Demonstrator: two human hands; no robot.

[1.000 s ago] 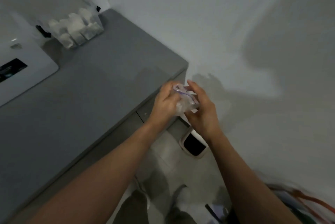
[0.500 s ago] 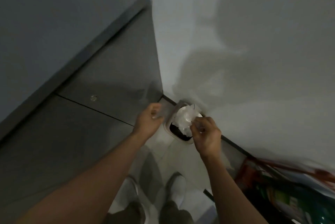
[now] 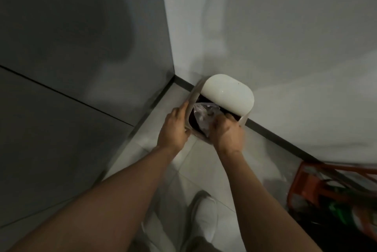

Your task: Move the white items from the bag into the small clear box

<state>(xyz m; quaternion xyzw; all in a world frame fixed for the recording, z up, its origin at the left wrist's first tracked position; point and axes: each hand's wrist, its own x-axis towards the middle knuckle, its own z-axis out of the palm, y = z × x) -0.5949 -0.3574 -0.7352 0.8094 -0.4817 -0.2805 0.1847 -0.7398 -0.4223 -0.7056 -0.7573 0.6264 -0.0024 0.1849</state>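
A crumpled clear plastic bag [image 3: 204,117] sits in the mouth of a small white floor bin [image 3: 243,119] against the wall. My right hand [image 3: 226,133] grips the bag and pushes it down into the dark opening. The bin's rounded white lid [image 3: 228,94] stands tilted up behind it. My left hand [image 3: 173,129] holds the bin's left rim. The small clear box and the white items are out of view.
A grey cabinet front [image 3: 77,68] fills the left side. The white wall [image 3: 285,37] with a dark skirting runs behind the bin. An orange crate [image 3: 330,192] with dark and green contents stands at the lower right. My white shoes [image 3: 204,219] are on the tiled floor.
The view has dropped from the countertop to the floor bin. Both hands carried the crumpled bag down to it; the lid is now up and the bag is in the opening.
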